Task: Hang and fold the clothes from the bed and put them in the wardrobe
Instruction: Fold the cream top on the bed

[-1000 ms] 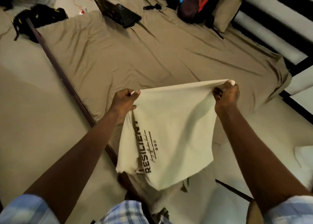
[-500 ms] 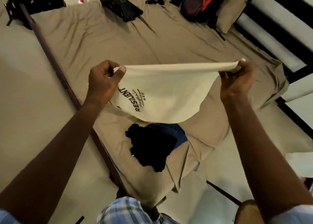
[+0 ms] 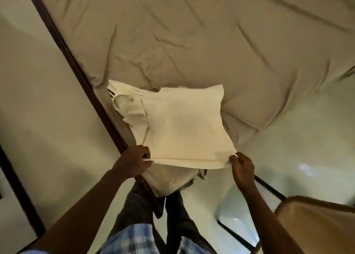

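Here, soft cream T-shirt (image 3: 182, 123), squarish on creased sheet (image 3: 192, 42) — hem pinched by left hand (image 3: 134, 162), right hand (image 3: 242, 166).

2 hands (image 3: 134, 162) (image 3: 242, 166), 1 cream tee (image 3: 182, 123), 1 bed (image 3: 192, 42)

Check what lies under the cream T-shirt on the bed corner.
Brown bed sheet shows around it, a fold hanging below the hem that the left hand and right hand pinch. Anything else beneath the cream T-shirt is covered.
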Tool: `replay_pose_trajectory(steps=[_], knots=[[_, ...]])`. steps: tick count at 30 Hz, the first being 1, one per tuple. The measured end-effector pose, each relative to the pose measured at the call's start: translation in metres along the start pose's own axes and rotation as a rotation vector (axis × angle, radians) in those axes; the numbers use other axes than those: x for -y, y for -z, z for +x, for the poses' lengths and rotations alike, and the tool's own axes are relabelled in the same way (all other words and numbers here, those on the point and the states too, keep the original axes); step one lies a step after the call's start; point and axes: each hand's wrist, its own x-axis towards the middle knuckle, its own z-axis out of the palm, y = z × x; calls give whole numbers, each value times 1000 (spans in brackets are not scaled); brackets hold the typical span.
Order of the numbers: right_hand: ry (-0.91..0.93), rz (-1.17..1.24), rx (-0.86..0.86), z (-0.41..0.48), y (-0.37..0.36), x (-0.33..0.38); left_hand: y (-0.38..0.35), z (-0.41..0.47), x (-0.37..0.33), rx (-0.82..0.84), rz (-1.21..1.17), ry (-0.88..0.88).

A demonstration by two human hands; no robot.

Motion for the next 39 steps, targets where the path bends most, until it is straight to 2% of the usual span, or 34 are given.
replay_pose_trajectory(steps=[3,7,10,13,15,18,21,23,26,30,31,35,39], knots=[[-42,-278,130,-3,-12,-47,-46,1,13,137,85,89],[-135,-523,333,8,-31,-97,-90,3,22,237,187,107],[-230,-708,577,26,-45,-120,-110,11,28,334,155,166],[-225,-797,637,41,-66,-114,-120,22,38,432,38,275],[-127,-777,534,46,-82,-94,-118,31,40,325,-111,354],[128,-603,373,52,-120,-58,-99,51,48,-103,-372,497],[302,-457,389,59,-165,-23,-72,74,65,-443,-435,563],[387,-402,427,65,-198,-5,-53,94,84,-578,-434,600],[451,-336,450,75,-240,25,-27,129,113,-639,-422,631],[425,-262,456,93,-282,73,-13,157,138,-460,-400,664],[419,-255,463,99,-294,86,-10,158,142,-465,-402,670],[421,-265,438,128,-336,133,1,134,144,-656,-549,651],[456,-305,400,152,-386,181,9,80,166,-898,-956,567]])
